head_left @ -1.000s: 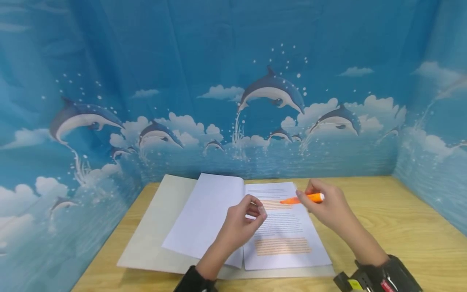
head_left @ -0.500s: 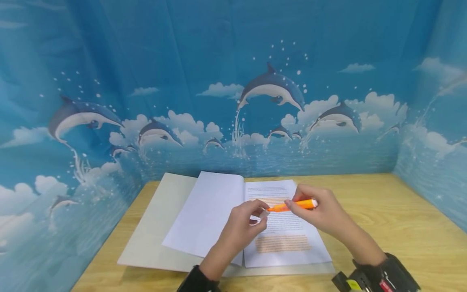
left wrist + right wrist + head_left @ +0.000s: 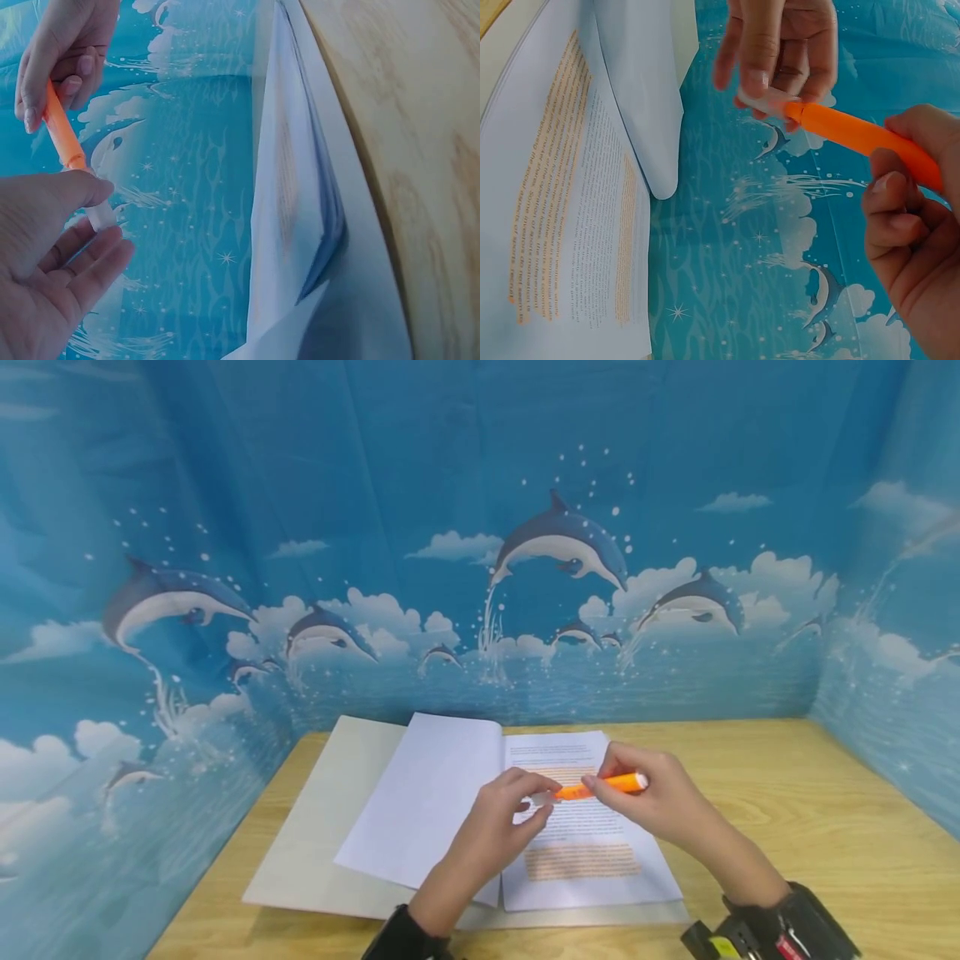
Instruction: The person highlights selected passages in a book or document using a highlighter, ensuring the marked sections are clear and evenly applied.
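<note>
An orange highlighter (image 3: 617, 782) lies nearly level above the printed page, gripped by the right hand (image 3: 663, 793) between thumb and fingers near its white end. My left hand (image 3: 491, 831) pinches a translucent whitish cap (image 3: 771, 102) between thumb and fingertips. In the right wrist view the highlighter's tip end is inside the cap. The left wrist view shows the cap (image 3: 101, 216) in line with the orange barrel (image 3: 64, 135). Beneath both hands, the page (image 3: 592, 893) carries lines of black print and passages marked in orange.
Turned-over blank sheets (image 3: 420, 810) lie to the left, on a pale open cover (image 3: 300, 868). This sits on a light wooden table (image 3: 810, 827). A blue curtain with dolphins (image 3: 405, 485) hangs behind and on both sides.
The right hand has moved left and slightly down with the highlighter, bringing its tip into the cap. My left hand has stayed nearly in place.
</note>
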The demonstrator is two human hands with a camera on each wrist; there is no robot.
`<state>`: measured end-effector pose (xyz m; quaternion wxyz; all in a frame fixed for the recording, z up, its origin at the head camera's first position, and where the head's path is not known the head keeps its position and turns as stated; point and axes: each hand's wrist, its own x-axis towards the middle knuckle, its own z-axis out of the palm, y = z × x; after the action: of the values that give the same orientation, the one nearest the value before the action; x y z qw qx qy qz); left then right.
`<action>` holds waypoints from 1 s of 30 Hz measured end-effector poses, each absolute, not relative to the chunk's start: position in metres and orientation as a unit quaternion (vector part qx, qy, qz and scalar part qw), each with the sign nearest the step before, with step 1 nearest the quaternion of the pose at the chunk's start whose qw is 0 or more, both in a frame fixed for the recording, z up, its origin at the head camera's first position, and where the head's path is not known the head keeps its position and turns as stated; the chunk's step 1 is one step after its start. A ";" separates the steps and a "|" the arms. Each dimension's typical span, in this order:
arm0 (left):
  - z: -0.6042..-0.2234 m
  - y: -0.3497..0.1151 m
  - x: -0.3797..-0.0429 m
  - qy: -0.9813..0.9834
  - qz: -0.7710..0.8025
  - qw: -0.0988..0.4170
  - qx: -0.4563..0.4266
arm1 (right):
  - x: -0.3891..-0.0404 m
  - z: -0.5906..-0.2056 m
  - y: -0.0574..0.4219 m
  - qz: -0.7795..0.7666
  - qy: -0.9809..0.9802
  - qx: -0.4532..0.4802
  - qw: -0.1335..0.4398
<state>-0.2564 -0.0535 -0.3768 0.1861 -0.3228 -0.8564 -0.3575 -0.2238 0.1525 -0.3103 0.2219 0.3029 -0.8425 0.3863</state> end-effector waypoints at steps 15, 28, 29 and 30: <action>-0.354 -0.056 -0.248 -0.858 -0.291 0.236 -0.352 | -0.242 -0.335 0.168 0.444 -0.826 0.308 0.159; -0.345 -0.058 -0.242 -0.867 -0.243 0.263 -0.346 | -0.236 -0.333 0.154 0.438 -0.823 0.313 0.182; -0.346 -0.059 -0.243 -0.867 -0.243 0.260 -0.349 | -0.237 -0.333 0.154 0.432 -0.828 0.314 0.174; -0.347 -0.060 -0.245 -0.867 -0.242 0.256 -0.352 | -0.238 -0.332 0.155 0.426 -0.832 0.315 0.163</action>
<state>-0.2446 -0.0603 -0.3467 0.2560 -0.3524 -0.8670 -0.2421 -0.2380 0.1553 -0.3323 0.1634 0.3153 -0.8323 0.4256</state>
